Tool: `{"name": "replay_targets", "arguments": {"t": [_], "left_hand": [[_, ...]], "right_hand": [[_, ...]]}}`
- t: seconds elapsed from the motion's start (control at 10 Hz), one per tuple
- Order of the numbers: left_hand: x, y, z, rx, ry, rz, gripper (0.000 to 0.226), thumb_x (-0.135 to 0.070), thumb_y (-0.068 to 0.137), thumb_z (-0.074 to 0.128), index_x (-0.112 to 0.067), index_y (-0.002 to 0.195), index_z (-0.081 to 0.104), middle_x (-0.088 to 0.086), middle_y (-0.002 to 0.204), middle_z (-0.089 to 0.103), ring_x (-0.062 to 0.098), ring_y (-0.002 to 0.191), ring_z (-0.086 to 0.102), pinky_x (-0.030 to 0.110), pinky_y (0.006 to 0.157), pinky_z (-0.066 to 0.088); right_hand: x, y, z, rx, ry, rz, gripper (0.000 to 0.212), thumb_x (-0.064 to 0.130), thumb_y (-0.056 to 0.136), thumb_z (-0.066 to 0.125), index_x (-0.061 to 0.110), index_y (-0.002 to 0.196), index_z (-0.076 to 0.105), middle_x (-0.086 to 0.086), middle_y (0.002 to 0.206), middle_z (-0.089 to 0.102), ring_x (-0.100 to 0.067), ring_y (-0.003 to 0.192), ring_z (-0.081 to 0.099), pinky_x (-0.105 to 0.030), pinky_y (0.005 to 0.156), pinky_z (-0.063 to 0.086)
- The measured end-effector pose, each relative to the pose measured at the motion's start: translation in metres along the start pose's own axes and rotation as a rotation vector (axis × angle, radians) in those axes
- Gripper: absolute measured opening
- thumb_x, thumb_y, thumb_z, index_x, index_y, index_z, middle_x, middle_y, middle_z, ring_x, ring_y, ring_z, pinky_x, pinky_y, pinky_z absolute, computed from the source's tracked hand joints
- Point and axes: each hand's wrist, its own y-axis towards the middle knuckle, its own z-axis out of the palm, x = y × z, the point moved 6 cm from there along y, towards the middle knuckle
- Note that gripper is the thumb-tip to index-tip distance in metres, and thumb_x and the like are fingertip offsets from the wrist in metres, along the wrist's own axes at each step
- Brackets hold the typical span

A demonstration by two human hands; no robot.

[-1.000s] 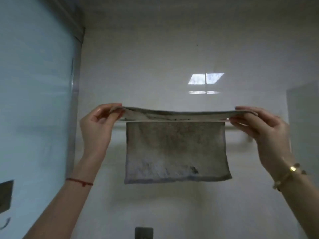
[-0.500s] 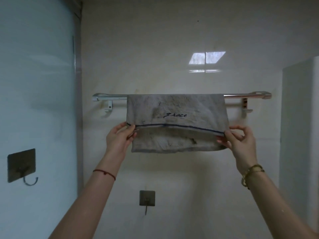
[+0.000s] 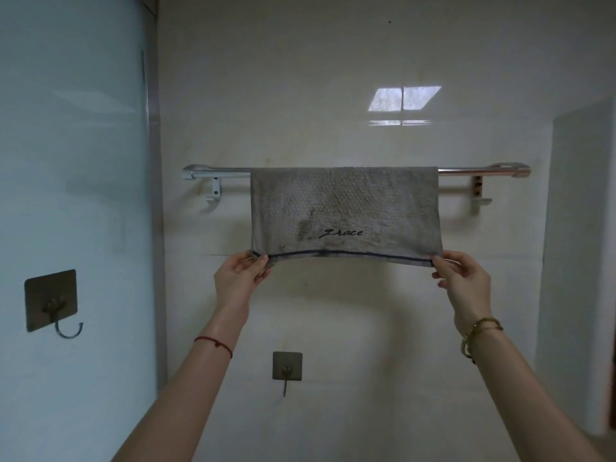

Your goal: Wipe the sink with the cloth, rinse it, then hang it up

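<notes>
The cloth [image 3: 345,211] is draped over the towel rail [image 3: 466,171] on the tiled wall, roughly centred between the rail's two brackets, with its front panel hanging flat and the dark stitched hem along the bottom. The left hand [image 3: 238,278] pinches the lower left corner between thumb and fingers, and the right hand [image 3: 463,278] pinches the lower right corner the same way, so each grip is pressed together on the hem and the edge is drawn taut between them. This looks like the last step of the task, the hanging up; the sink is not in view, so the wiping and rinsing cannot be checked from here. How far the back half of the cloth hangs behind the rail is hidden, and it may be shorter than the front. What the next move calls for, in my judgement, is only a small levelling tug if the hem needs it, then both hands letting go together and dropping away without dragging the cloth off the rail.
</notes>
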Motion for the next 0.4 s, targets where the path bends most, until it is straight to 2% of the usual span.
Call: {"name": "replay_targets", "arguments": {"t": [0.2,0.3,0.4], "left_hand": [[0.003,0.004,-0.003,0.053,-0.044,-0.001,0.029,0.006,0.084,0.07,0.003,0.11,0.059,0.02,0.098,0.068,0.014,0.07,0.073,0.02,0.068,0.059],[0.002,0.007,-0.006,0.094,-0.013,-0.008,0.032,0.003,0.083,0.072,0.001,0.112,0.058,0.021,0.105,0.069,0.017,0.078,0.073,0.023,0.074,0.061],[-0.006,0.01,-0.025,0.077,0.134,0.025,0.041,-0.002,0.08,0.076,-0.005,0.117,0.059,0.016,0.115,0.07,0.021,0.094,0.07,0.026,0.079,0.06]], "right_hand": [[-0.007,0.007,-0.003,-0.018,0.001,-0.016,0.01,0.008,0.091,0.064,0.007,0.1,0.063,-0.002,0.075,0.063,-0.001,0.053,0.057,-0.01,0.049,0.045],[-0.01,0.01,-0.004,0.0,-0.021,-0.042,0.011,0.01,0.091,0.064,0.007,0.101,0.064,-0.003,0.077,0.064,-0.007,0.058,0.058,-0.009,0.051,0.046],[0.0,0.01,-0.013,-0.033,-0.043,-0.08,0.006,0.013,0.09,0.065,0.012,0.097,0.066,-0.006,0.082,0.066,-0.015,0.068,0.061,-0.012,0.056,0.049]]}}
